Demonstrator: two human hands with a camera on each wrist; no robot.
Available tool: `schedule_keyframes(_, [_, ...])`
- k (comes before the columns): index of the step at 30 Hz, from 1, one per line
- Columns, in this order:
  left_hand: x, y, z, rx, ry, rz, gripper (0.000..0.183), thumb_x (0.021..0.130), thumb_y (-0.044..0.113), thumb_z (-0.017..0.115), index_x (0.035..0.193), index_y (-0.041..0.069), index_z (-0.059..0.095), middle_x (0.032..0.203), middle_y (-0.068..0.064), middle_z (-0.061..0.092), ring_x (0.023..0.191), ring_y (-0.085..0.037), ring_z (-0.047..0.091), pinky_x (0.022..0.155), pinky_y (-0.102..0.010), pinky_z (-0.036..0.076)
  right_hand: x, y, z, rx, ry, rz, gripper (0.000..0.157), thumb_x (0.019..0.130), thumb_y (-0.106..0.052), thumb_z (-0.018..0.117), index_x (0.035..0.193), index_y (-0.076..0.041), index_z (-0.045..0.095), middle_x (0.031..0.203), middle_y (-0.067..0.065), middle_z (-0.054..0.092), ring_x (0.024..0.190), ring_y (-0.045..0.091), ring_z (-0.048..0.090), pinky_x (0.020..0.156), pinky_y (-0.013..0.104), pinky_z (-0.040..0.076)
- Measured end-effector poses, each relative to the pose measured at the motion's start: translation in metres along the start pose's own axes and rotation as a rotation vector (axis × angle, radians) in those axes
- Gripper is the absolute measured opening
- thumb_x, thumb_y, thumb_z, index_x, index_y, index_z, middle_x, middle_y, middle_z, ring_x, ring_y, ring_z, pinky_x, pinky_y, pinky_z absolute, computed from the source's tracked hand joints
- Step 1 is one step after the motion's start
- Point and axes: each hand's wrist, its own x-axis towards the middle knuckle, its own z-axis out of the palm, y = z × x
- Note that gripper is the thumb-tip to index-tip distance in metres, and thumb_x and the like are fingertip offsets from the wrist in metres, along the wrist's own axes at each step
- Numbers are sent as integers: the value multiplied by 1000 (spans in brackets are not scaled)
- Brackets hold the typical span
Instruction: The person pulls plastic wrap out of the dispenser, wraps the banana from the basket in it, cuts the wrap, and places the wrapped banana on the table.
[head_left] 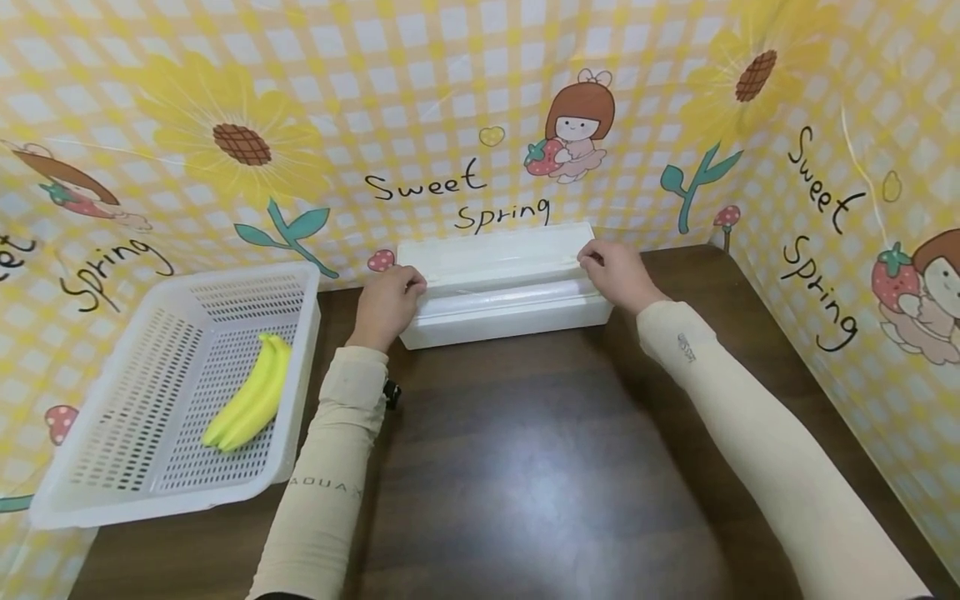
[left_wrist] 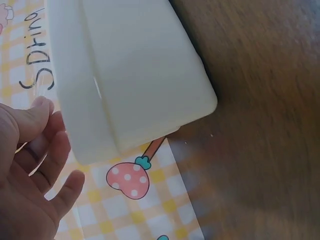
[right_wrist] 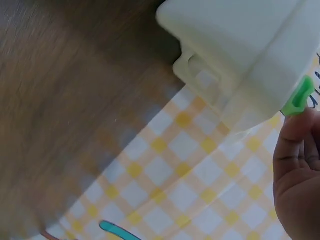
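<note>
A long white cling film dispenser [head_left: 510,323] stands at the back of the table with its lid [head_left: 495,250] raised. Inside lies a roll of clear cling film [head_left: 498,298]. At the left end my left hand [head_left: 388,304] pinches clear film between thumb and index finger; its other fingers are loosely bent, as the left wrist view shows. My right hand [head_left: 621,271] pinches at the right end, level with the raised lid. In the right wrist view its fingertips are right at a small green piece [right_wrist: 299,97] beside the dispenser; film there is hard to see.
On the left stands a white perforated plastic basket [head_left: 303,367] holding yellow bananas [head_left: 251,396]. The brown wooden table [head_left: 525,467] extends in front of the dispenser. A yellow checked cloth [head_left: 420,100] with printed sunflowers covers the walls behind and at the sides.
</note>
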Motion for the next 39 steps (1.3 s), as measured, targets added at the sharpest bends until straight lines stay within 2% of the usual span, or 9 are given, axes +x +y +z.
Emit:
schedule_keyframes(5, [-1,3,-3,-49,-1,-22,15,103,15,59,105,4,68,112,-14,67,96,-32,60,87,-49,47,0,-3,-2,99,17,67,24,106,-17,51,117,-1,67,93,17,69,82,28,64,65,38,48])
schedule_keyframes(12, [0,2,-6,-85,-3,-36,16,103,15,60,106,3,69,113,-14,68,97,-32,60,89,-49,46,1,-1,-4,119,41,21,20,105,-13,55,111,2,67,103,19,69,96,31,63,80,44,48])
schedule_keyframes(19, [2,2,-9,-45,11,-27,15,103,18,60,105,7,70,112,-10,69,95,-31,61,85,-51,47,1,-6,-5,81,6,-26,32,101,-7,59,132,3,62,117,20,66,108,33,60,92,48,48])
schedule_keyframes(26, [1,2,-8,-45,0,-46,16,104,20,60,106,8,70,109,-8,69,94,-30,62,84,-53,47,-2,-2,-1,66,100,-36,17,101,-4,59,113,4,69,109,19,67,97,33,60,86,47,48])
schedule_keyframes(30, [0,4,-8,-50,12,-47,17,104,21,59,105,9,71,107,-8,70,94,-30,62,83,-53,47,-2,0,-1,-7,155,-111,15,101,-2,58,109,5,69,107,20,68,95,34,62,87,49,49])
schedule_keyframes(36, [-1,5,-11,-54,54,-35,17,103,22,60,104,8,71,103,-9,69,90,-31,61,80,-51,47,3,-1,-2,-195,224,-276,14,98,4,60,108,8,69,107,23,70,97,38,66,88,50,50])
schedule_keyframes(39, [-2,4,-12,-58,67,-37,17,103,21,60,103,8,70,102,-10,70,88,-31,61,79,-50,47,4,-2,-3,-208,217,-312,15,97,5,61,110,9,68,106,25,69,95,39,66,86,50,51])
